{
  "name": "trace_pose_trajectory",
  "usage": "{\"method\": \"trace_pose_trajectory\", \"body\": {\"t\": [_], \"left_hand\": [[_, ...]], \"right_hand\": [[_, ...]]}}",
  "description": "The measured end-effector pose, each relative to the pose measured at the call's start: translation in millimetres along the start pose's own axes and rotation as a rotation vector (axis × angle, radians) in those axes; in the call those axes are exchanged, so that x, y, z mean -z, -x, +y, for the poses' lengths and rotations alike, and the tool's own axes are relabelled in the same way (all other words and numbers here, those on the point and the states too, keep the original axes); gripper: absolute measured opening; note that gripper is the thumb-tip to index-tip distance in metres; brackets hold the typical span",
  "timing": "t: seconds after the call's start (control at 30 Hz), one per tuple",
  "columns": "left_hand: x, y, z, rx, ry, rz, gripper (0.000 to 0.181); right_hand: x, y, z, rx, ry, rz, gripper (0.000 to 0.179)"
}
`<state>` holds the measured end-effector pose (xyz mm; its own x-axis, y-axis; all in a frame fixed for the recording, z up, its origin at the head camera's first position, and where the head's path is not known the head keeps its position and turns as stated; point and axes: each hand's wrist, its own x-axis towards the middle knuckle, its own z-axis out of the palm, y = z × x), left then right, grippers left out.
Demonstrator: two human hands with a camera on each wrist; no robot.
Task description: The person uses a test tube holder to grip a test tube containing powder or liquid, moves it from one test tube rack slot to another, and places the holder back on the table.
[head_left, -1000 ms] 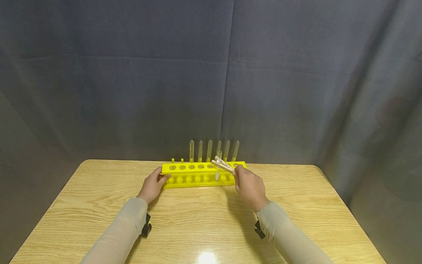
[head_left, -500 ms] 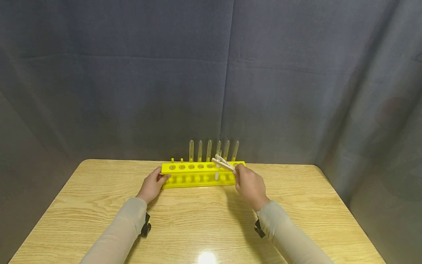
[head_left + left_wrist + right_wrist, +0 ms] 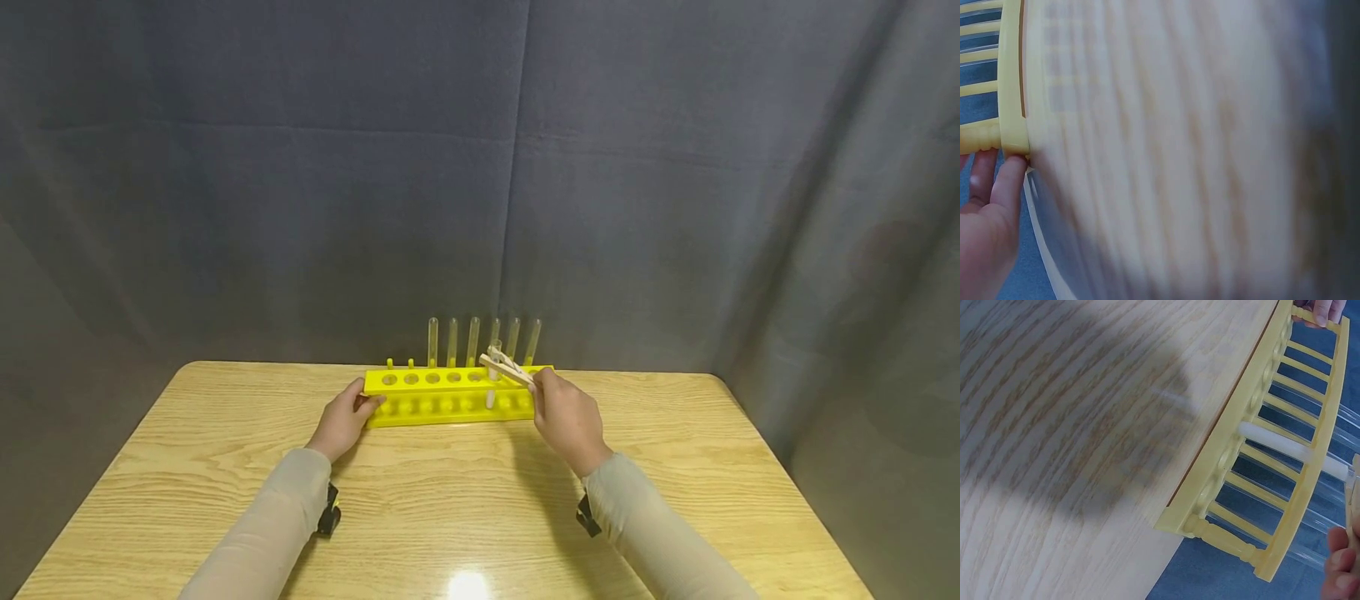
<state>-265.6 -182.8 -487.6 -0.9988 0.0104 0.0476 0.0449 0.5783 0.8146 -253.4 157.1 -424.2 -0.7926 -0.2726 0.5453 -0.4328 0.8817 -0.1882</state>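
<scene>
A yellow test tube rack (image 3: 420, 381) stands at the back of the table. My left hand (image 3: 342, 422) grips its left end post, thumb in front and fingers behind. In my right hand (image 3: 572, 421) is a wooden test tube holder (image 3: 506, 367), its tip at the upper part of a clear test tube. This test tube (image 3: 1282, 445) has a white filling and passes through a hole in the rack's top bar. Its bottom end lies at or close to the base; contact is unclear. The right wrist view shows the right fingers (image 3: 1342, 562) only partly, at the edge.
Several clear test tubes (image 3: 474, 337) stand upside down on pegs along the rack's back. Two bare yellow pegs (image 3: 390, 364) show at the back left. The wooden table (image 3: 435, 492) extends in front of the rack, and a dark grey curtain (image 3: 375, 208) hangs behind.
The holder's tip has risen slightly along the white-filled tube, showing more white below it. My left hand keeps its grip on the rack. The whole head view has shifted slightly.
</scene>
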Motion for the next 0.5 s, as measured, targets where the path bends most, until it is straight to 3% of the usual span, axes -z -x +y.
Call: {"method": "trace_pose_trajectory", "body": {"t": [0.5], "left_hand": [[0.6,-0.1,-0.8,0.001,0.014,-0.012,0.027]], "right_hand": [[1.7,-4.7,0.9,0.023,-0.022,0.070,0.009]]}}
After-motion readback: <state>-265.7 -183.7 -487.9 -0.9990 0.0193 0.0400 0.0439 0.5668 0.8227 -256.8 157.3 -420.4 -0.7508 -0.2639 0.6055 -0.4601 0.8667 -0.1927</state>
